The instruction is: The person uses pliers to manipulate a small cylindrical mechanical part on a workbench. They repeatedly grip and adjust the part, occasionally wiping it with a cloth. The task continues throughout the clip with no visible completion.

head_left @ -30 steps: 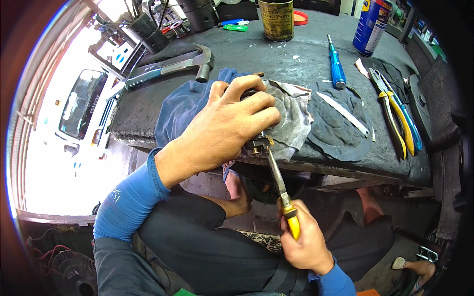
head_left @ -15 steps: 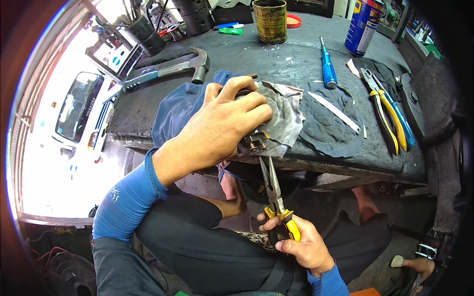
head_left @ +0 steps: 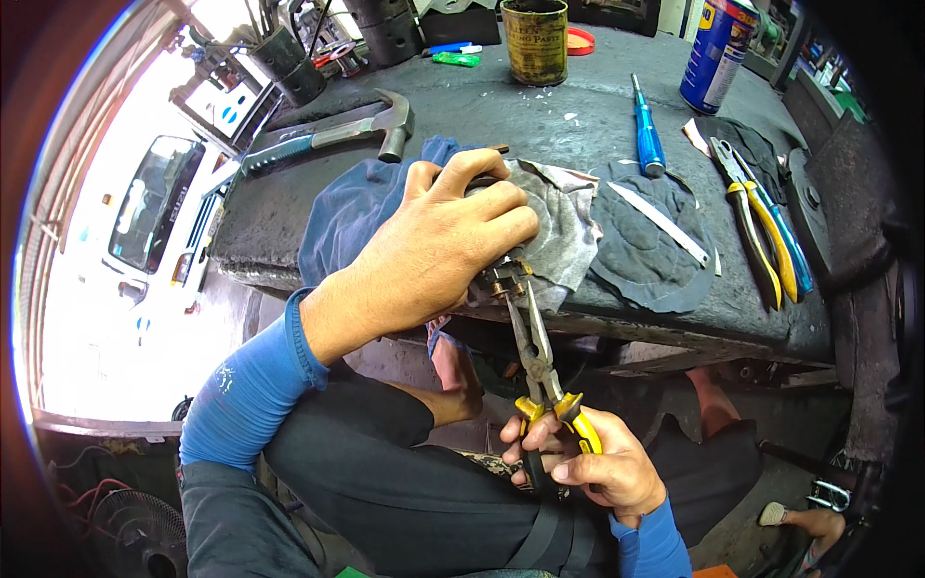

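My left hand is closed over a dark metal part at the bench's near edge. Most of that part is hidden under my fingers; a small end with copper-coloured studs sticks out below them. Under it lie a blue cloth and a grey, stained cloth. My right hand is wrapped round the yellow and black handles of long-nose pliers. The pliers point up and away from me, jaws slightly parted, tips at the studs. Whether the tips grip a stud, I cannot tell.
On the dark bench lie a claw hammer, a blue screwdriver, a white strip on a dark cloth, and yellow-handled pliers. A paste tin and a blue spray can stand farther back.
The long-nose pliers have moved up to the studs, and their jaws and handles have spread apart. My left hand keeps its hold on the dark part.
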Demonstrator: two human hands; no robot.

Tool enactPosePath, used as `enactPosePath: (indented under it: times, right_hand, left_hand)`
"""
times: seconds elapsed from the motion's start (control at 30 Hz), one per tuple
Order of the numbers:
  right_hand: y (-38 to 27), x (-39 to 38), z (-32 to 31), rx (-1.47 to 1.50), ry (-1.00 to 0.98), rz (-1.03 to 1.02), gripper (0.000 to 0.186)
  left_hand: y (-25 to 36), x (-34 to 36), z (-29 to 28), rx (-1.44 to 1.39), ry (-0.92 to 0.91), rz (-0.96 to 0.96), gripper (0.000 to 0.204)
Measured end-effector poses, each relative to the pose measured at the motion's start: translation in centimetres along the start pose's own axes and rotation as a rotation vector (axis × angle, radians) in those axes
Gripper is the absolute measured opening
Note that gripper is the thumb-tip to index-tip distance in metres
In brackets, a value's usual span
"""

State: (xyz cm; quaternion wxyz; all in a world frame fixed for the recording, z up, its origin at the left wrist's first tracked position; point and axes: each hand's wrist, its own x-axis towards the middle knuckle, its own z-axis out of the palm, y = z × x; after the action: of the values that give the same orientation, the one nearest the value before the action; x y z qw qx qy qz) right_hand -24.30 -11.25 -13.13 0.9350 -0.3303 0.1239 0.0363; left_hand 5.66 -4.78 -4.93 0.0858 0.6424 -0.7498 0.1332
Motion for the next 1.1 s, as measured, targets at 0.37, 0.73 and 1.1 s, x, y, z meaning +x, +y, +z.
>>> enactPosePath:
  times: [0.37,0.73,1.1]
  right_hand:
    - [0.0,0.2,-0.3,0.128,-0.044,-0.044,0.046]
    - [2.8,1.5,2.2,-1.724,0.744,-0.385,0.053]
    - [-4.1,-4.3,3.7,-1.421,0.600,-0.596,0.034]
  left_hand:
    - [-0.1,-0.2,0.0,-0.002,0.000,-0.015,0.050]
    - [0.2,0.3,-0.2,0.003,-0.029,-0.028,0.053]
    - [-0.4,-0.3,1.8,0.091,0.126,0.056,0.032]
